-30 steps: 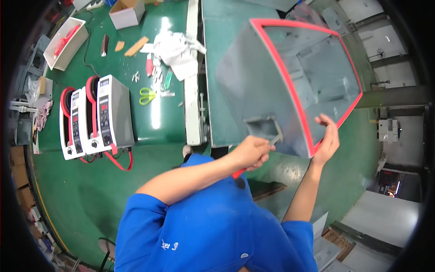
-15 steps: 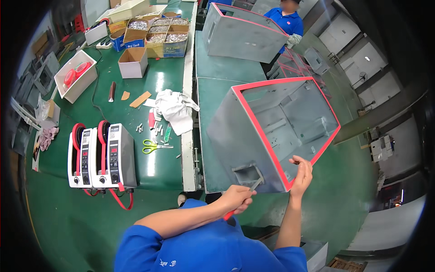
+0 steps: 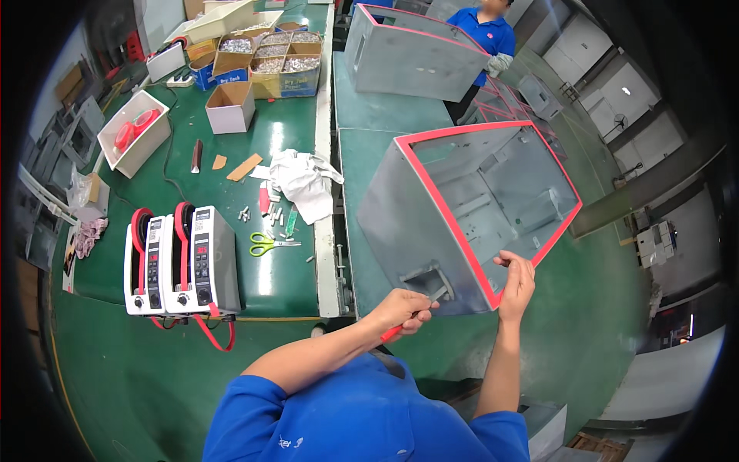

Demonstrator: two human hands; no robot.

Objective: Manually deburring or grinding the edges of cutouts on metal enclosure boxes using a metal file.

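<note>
Both hands are raised to the grey box (image 3: 431, 223), which lies tipped on the counter (image 3: 369, 115) at my 12 o'clock. My left hand (image 3: 402, 309), forearm crossing up from 7 o'clock, is clenched around a red-handled tool (image 3: 392, 333), its tip at the cutout (image 3: 428, 277). My right hand (image 3: 517, 281), arm nearly vertical, pinches the box's red rim (image 3: 454, 231) at its lower corner. Scissors (image 3: 268, 245) lie at 10 o'clock.

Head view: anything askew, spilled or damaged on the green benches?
A crumpled white cloth lies heaped at the left bench's edge, with small loose parts and green-handled scissors scattered beside it. The grey metal box with red-taped rim rests on its side; no damage shows.
</note>
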